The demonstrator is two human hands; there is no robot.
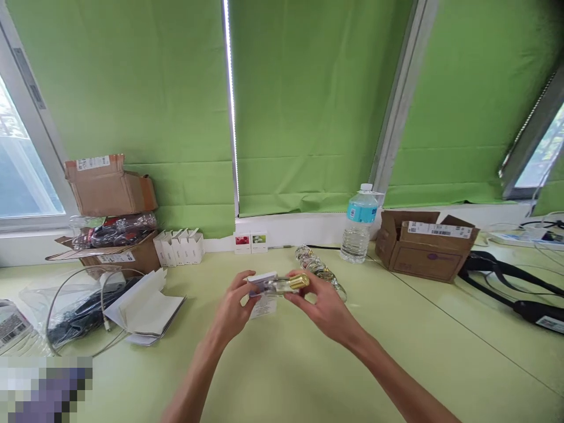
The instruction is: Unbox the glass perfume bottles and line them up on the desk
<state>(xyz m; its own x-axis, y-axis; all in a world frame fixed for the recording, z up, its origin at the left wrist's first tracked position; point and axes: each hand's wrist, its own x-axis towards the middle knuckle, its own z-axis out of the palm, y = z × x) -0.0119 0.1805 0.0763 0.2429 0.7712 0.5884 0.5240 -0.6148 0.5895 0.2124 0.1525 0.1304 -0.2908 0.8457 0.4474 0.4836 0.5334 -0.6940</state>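
Note:
Above the table in the middle, my right hand (326,308) grips a small clear glass bottle with a gold cap (299,281), fingers around its capped end. My left hand (233,308) is closed on a small white box (263,277) with a pale purple side. The bottle's clear end meets the box, but whether it is inside or only against it I cannot tell. Below the hands lies a white printed paper or box (263,308), partly covered. Just behind my right hand, several clear glass items with gold parts (324,271) lie in a row.
At the back stand two little picture boxes (251,242), several white boxes (178,247) and a water bottle (358,226). An open carton (427,247) sits right. Stacked cartons (110,191), white folded card (147,311) and a bagged cable (83,314) are left.

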